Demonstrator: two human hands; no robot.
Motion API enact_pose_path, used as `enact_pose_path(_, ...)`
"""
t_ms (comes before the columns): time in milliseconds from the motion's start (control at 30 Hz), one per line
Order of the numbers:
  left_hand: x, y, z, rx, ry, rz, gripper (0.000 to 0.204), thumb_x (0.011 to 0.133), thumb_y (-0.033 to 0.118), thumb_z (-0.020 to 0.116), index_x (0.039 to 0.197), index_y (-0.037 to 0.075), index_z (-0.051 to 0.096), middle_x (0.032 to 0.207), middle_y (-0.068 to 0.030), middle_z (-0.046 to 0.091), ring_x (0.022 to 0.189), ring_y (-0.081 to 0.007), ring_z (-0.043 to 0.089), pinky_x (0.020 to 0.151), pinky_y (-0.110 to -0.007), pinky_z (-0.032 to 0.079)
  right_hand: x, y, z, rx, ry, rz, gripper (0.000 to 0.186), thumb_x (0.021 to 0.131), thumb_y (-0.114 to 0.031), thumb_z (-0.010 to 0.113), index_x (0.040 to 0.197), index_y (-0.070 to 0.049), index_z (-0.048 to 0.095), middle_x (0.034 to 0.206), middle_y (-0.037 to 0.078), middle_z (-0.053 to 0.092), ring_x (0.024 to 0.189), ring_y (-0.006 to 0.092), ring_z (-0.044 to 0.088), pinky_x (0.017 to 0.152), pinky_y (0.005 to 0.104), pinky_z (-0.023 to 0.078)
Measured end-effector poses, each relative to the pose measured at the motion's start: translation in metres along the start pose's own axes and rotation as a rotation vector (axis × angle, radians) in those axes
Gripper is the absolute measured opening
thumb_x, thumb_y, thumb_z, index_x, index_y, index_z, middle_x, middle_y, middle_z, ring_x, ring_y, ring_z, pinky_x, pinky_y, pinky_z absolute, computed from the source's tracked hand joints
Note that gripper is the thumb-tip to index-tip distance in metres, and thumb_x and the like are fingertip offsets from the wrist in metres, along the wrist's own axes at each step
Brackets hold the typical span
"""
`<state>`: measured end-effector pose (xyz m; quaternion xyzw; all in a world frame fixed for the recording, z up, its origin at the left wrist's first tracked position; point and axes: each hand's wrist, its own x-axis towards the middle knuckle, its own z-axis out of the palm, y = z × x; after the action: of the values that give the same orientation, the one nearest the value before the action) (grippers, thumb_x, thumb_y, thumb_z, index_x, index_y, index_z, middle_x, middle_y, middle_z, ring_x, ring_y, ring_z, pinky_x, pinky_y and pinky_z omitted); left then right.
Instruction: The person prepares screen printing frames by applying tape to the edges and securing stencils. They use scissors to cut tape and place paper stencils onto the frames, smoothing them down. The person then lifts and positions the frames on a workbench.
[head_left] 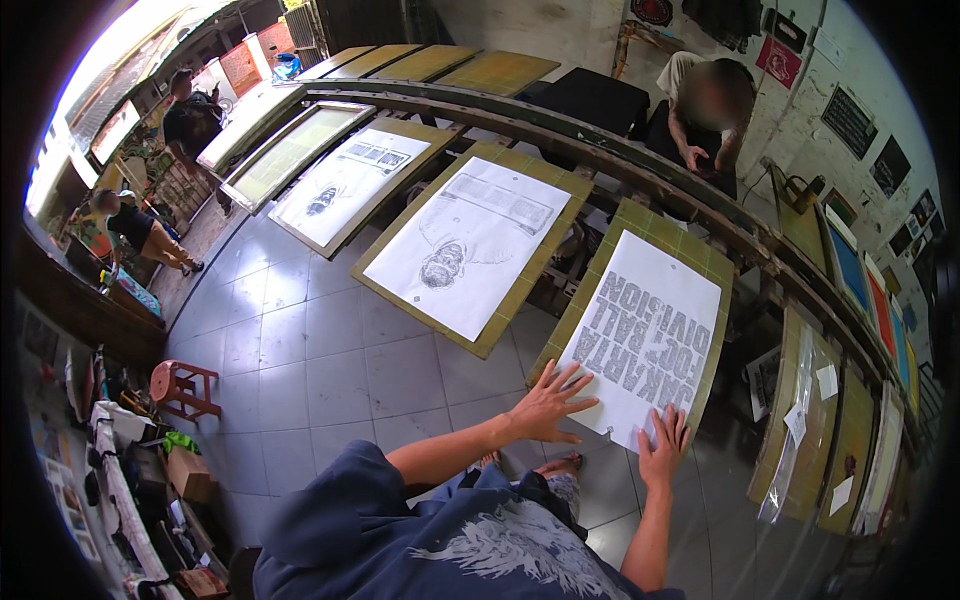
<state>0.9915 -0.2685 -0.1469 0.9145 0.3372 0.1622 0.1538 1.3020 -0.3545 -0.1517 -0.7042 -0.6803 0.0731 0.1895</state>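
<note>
Head view: left hand (548, 403) spread flat, fingers fanned, pressing the near-left corner of the white printed sheet (648, 335); right hand (663, 448) also flat, fingers together-ish, on the sheet's near edge, gripping nothing. Sheet lies on a green-framed screen (717, 262) leaning on the rail, directly ahead of both hands; long axis runs away from the person; right hand sits nearer its centreline; similar screens (470, 245) further left over the tiled floor (330, 370).
</note>
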Motion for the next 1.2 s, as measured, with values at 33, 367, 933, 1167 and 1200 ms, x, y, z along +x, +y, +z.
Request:
enact_pose_path(33,0.000,0.000,0.000,0.000,-0.003,-0.001,0.087,0.079,0.069,0.072,0.154,0.031,0.049,0.169,-0.0106,0.026,0.157,-0.0385,0.011,0.124,-0.068,0.003,0.000,0.000,0.000,0.003,0.002,0.001,0.052,0.094,-0.030,0.068,0.144,-0.016,0.060,0.163,0.010,0.039,0.155,0.0353,0.023,0.126,0.0559,0.013)
enact_pose_path(367,0.001,0.004,-0.007,0.027,-0.013,-0.020,0.086,0.078,0.069,0.072,0.152,0.030,0.050,0.168,-0.0112,0.028,0.157,-0.0395,0.013,0.123,-0.070,0.004,0.000,-0.002,-0.001,0.005,0.048,-0.019,0.053,0.092,-0.034,0.071,0.141,-0.016,0.062,0.161,0.013,0.042,0.152,0.0384,0.029,0.124,0.0568,0.018)
enact_pose_path(933,0.006,0.003,-0.001,0.037,0.016,0.005,0.082,0.075,0.053,0.083,0.149,0.032,0.054,0.167,-0.0102,0.030,0.156,-0.0398,0.016,0.122,-0.069,0.010,0.002,-0.004,-0.001,-0.032,0.053,0.005,0.052,0.097,-0.043,0.064,0.145,-0.022,0.060,0.163,0.009,0.039,0.154,0.0340,0.026,0.125,0.0542,0.016)
enact_pose_path(1167,0.006,-0.001,0.006,0.051,0.017,0.015,0.080,0.079,0.053,0.081,0.151,0.035,0.051,0.167,-0.0090,0.029,0.156,-0.0405,0.015,0.122,-0.070,0.010,0.001,-0.002,0.000,-0.022,0.050,0.017,0.052,0.098,-0.043,0.064,0.145,-0.022,0.060,0.163,0.008,0.039,0.155,0.0328,0.025,0.126,0.0531,0.016)
enact_pose_path(1200,0.006,-0.001,0.007,0.051,0.023,0.018,0.080,0.079,0.053,0.080,0.151,0.035,0.051,0.167,-0.0092,0.029,0.156,-0.0404,0.015,0.122,-0.070,0.010,0.001,-0.002,0.000,-0.021,0.048,0.019,0.052,0.097,-0.043,0.064,0.145,-0.023,0.060,0.163,0.008,0.039,0.155,0.0327,0.025,0.126,0.0531,0.016)
